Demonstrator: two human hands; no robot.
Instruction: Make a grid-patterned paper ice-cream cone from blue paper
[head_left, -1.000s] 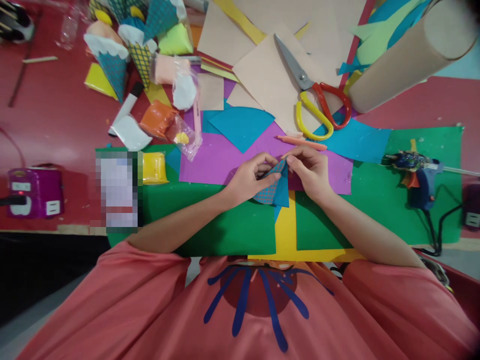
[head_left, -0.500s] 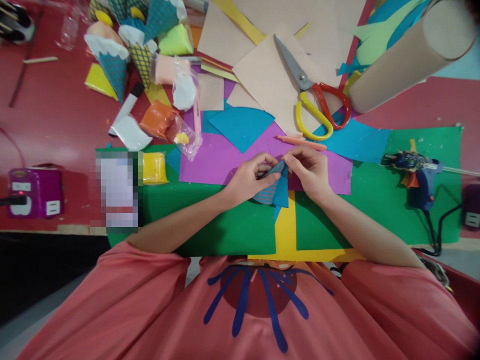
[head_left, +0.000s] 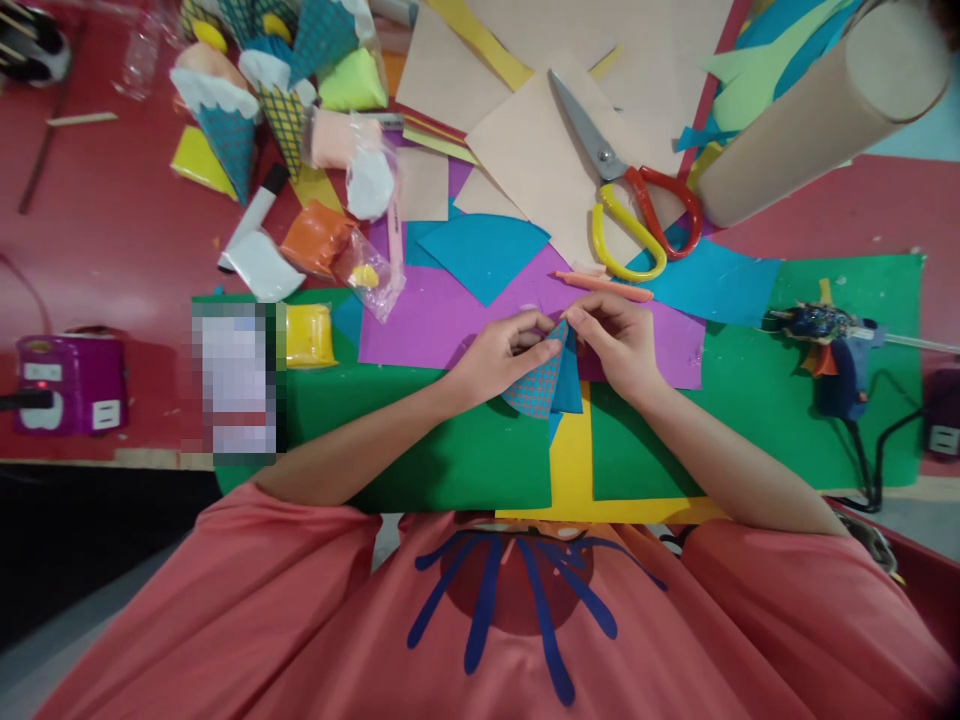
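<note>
Between my hands is a blue foam sheet [head_left: 537, 388] with an orange grid drawn on it, curled toward a cone with its point upward. My left hand [head_left: 511, 352] grips its left side, thumb in front and fingers curled behind. At the tip, my right hand [head_left: 616, 338] pinches the sheet between thumb and fingertips. A plain blue flap shows on the right side of the curl. Just beyond lie a blue foam fan-shaped piece [head_left: 486, 250] and an orange pen [head_left: 604, 286], both on a purple sheet [head_left: 427, 315].
Big scissors [head_left: 619, 180] lie partly open on beige sheets. A beige roll [head_left: 802, 120] rests at right, near a glue gun [head_left: 844, 360]. Finished cones [head_left: 225, 135] and clay packs [head_left: 319, 240] crowd the back left. A yellow pack [head_left: 309, 336] sits on the green mat [head_left: 420, 450].
The curled sheet has turned slightly, so more of its gridded face shows and its lower edge sits a little lower. My hands have barely shifted.
</note>
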